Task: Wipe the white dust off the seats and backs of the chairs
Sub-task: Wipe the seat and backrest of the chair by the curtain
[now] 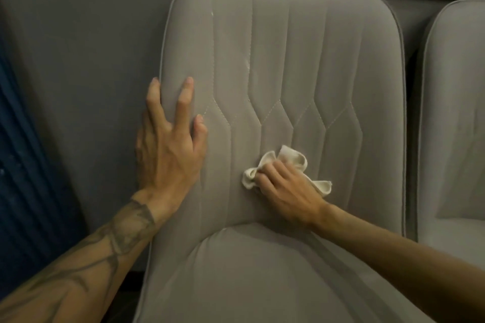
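Cloth (291, 156), seemingly limp and light, wipes a padded chair back (301, 60).
The right hand (286, 189) bunches it in curled fingers; the left hand (168, 149), fingers spread, braces the side edge.

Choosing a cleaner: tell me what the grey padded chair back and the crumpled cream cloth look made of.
The grey padded chair back: probably suede-like or microfibre fabric, matte, with stitched seams and no shine; faux leather possible. The crumpled cream cloth: seemingly soft cotton, falling in limp folds in the right hand.

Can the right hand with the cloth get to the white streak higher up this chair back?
Probably yes: nothing lies between the right hand, gripping the cloth, and the white streak on the backrest.
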The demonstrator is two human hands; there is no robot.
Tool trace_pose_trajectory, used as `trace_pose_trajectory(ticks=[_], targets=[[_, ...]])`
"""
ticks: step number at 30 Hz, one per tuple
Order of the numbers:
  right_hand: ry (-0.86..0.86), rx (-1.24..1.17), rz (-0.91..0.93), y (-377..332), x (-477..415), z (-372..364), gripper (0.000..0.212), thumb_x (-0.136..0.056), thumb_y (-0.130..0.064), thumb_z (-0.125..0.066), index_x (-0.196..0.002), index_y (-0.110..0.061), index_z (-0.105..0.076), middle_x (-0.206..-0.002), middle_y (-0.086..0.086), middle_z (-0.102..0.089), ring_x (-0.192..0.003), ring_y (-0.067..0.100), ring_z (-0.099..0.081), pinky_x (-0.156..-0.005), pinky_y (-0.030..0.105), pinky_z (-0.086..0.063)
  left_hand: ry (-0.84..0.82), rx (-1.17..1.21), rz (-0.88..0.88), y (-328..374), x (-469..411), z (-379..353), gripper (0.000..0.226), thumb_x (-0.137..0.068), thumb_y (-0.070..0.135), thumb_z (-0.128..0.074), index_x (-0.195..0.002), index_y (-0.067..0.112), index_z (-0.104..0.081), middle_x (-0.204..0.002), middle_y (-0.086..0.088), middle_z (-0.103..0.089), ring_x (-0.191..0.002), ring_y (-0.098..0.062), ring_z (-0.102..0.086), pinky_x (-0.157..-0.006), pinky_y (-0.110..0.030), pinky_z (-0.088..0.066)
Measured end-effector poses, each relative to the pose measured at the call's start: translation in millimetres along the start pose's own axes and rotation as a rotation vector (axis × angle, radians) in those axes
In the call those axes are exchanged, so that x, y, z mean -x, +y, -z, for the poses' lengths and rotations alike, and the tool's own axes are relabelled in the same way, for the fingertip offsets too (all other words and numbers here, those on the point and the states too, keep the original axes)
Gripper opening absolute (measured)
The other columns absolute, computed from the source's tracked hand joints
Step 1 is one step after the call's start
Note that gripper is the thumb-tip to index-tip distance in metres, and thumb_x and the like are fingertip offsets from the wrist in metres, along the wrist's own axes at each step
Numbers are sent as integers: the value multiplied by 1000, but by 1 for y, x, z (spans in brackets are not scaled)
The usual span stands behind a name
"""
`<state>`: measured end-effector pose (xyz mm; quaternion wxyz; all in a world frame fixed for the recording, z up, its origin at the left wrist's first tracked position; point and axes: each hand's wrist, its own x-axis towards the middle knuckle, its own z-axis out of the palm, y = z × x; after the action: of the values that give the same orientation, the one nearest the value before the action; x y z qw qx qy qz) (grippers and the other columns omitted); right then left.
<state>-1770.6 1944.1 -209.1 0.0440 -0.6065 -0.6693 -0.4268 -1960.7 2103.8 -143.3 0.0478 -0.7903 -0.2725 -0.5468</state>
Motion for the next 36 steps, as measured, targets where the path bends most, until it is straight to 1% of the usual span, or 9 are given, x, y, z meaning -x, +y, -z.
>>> trace_pose_trajectory(ticks=[2,7,12,14,17,20,25,32,36], targets=[[-18,-10,23,12,-8,5,21,-106,-21,-47,-109,-6,-62,-101,12,-58,-84,29,-51,-76,45,-47,-2,5,-3,-1,0,0,58,-106,32,-48,-160,29,-30,-160,-25,-27,-127,-46,-47,-82,-59,-54],[182,-88,-300,3,-18,-3,18,-106,-23,-48,-104,-7,-54,-100,13,-51,-83,28,-43,-76,45,-40,19,-8,-4,-2,0,-3,56,-106,33,-47,-160,29,-31,-160,-24,-28,-128,-45,-47,-83,-58,-55],[-39,-19,275,-14,23,-19,12,-99,-18,-56,-94,-9,-60,-98,13,-60,-86,30,-54,-78,40,-39,17,-6,-1,-2,-1,-2,55,-107,34,-44,-160,29,-31,-160,-24,-29,-131,-45,-46,-88,-57,-54],[-70,48,322,3,13,-12,12,-96,-19,-59,-101,-9,-64,-103,11,-63,-87,30,-58,-80,40,-45,9,-1,3,-1,0,-1,56,-106,33,-45,-160,28,-31,-160,-25,-28,-130,-46,-47,-88,-57,-54],[117,40,-69,33,-29,6,17,-100,-20,-56,-110,-6,-56,-106,17,-58,-88,34,-55,-85,50,-45,11,8,0,0,0,-1,56,-106,32,-47,-160,28,-32,-160,-25,-28,-129,-47,-48,-89,-58,-53],[351,-76,-419,30,-57,14,21,-106,-28,-47,-102,-9,-54,-100,11,-51,-84,26,-44,-77,42,-38,17,14,4,-1,-1,-2,56,-106,33,-45,-160,28,-32,-160,-25,-28,-129,-47,-48,-89,-58,-53],[225,-166,-268,0,-35,2,25,-106,-29,-48,-101,-7,-60,-100,10,-55,-84,24,-47,-79,43,-43,10,22,6,1,-1,0,55,-106,33,-45,-160,27,-33,-161,-25,-28,-128,-46,-49,-89,-57,-53],[591,-41,-611,75,-139,47,23,-106,-27,-45,-95,-8,-53,-97,13,-54,-86,26,-47,-78,41,-41,1,28,2,0,0,0,57,-107,32,-47,-161,28,-31,-161,-25,-27,-129,-46,-48,-89,-57,-54],[490,-92,-544,40,-122,32,26,-108,-27,-42,-99,-6,-54,-100,14,-53,-88,27,-48,-79,42,-42,-1,28,1,1,1,-1,57,-106,33,-48,-161,29,-30,-162,-24,-26,-129,-46,-48,-90,-57,-53]])
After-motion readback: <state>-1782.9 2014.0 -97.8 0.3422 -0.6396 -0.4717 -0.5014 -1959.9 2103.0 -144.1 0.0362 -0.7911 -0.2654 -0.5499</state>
